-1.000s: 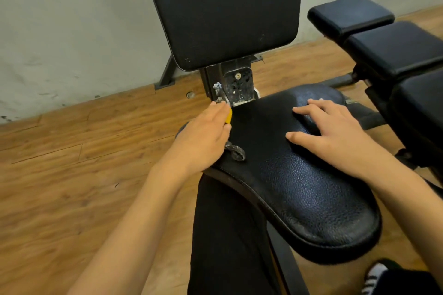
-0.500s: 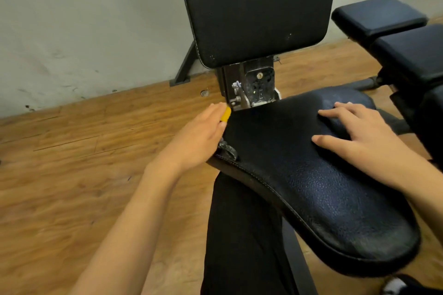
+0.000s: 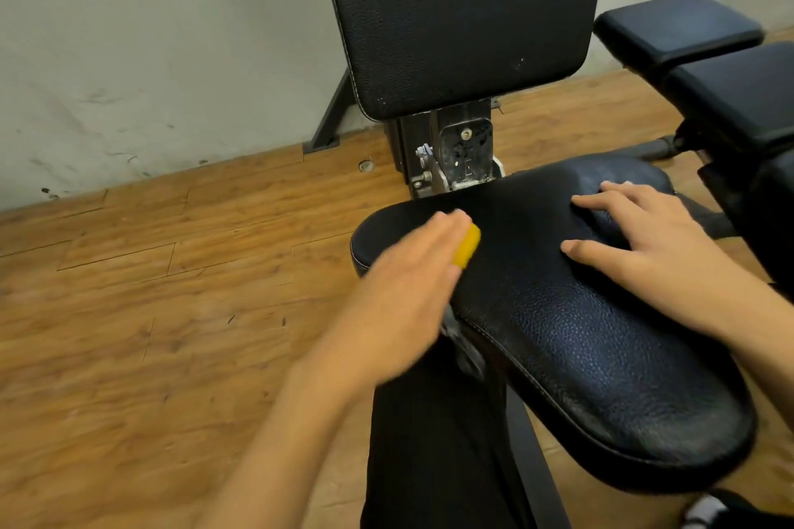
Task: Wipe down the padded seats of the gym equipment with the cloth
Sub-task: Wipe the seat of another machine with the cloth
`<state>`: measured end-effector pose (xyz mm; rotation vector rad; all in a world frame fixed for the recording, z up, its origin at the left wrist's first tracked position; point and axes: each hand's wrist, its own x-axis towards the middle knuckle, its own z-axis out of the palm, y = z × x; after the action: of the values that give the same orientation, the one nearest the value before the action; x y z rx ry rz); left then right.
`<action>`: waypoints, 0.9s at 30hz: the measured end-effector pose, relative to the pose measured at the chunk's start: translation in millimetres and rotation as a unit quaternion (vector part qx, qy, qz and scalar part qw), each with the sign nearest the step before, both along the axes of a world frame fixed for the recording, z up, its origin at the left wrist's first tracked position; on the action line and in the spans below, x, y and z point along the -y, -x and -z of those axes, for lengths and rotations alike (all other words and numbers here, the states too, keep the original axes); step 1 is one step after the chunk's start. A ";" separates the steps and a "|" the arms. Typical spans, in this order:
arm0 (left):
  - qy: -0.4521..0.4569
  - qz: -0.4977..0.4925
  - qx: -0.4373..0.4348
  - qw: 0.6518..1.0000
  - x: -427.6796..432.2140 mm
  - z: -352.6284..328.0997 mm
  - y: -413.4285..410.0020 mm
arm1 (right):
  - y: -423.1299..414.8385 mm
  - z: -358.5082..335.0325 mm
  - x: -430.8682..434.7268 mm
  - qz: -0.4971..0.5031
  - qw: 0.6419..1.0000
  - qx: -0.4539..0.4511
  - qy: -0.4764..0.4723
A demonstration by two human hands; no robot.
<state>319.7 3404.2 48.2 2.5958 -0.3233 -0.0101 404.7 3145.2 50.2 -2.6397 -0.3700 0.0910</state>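
Note:
A black padded seat (image 3: pixel 580 335) lies in front of me, below an upright black back pad (image 3: pixel 464 13). My left hand (image 3: pixel 408 283) lies flat, fingers straight, over the seat's left rear corner and presses a yellow cloth (image 3: pixel 597 247) against the pad; only a small yellow edge shows past the fingertips. My right hand (image 3: pixel 644 236) rests on the seat's right rear part with fingers spread and slightly bent, holding nothing.
A metal bracket with bolts (image 3: pixel 455 159) joins seat and back pad. A second bench with black pads (image 3: pixel 730 90) stands close on the right. Wooden floor (image 3: pixel 150 314) spreads to the left up to a grey wall (image 3: pixel 150 34). My black trouser leg (image 3: pixel 429 442) is below the seat.
My left hand has slid with the yellow cloth from the seat's left edge onto its top surface, rightward. The view shifted left, so the bench appears further right. My right hand stays planted.

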 end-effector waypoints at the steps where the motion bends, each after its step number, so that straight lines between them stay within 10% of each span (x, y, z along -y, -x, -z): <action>1: -0.018 -0.034 -0.032 0.999 -14.2 0.1 -18.0 | -0.1 -0.1 -0.4 0.002 1.000 -0.001 -0.005; 6: -0.041 -0.082 -0.068 0.994 -42.5 -4.6 -55.3 | -1.6 -0.2 -1.5 0.012 1.000 0.009 -0.006; 12: 0.105 0.038 0.082 0.990 57.4 -4.8 43.0 | -1.7 -0.8 -1.7 0.014 1.000 0.010 0.000; 27: 0.209 -0.115 0.195 0.951 87.7 31.2 49.0 | 2.2 -6.4 -3.4 0.016 1.000 -0.003 -0.004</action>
<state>270.7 3316.5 17.1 2.1797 -0.1359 0.5962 402.5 3148.6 56.6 -2.6359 -0.3267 0.0869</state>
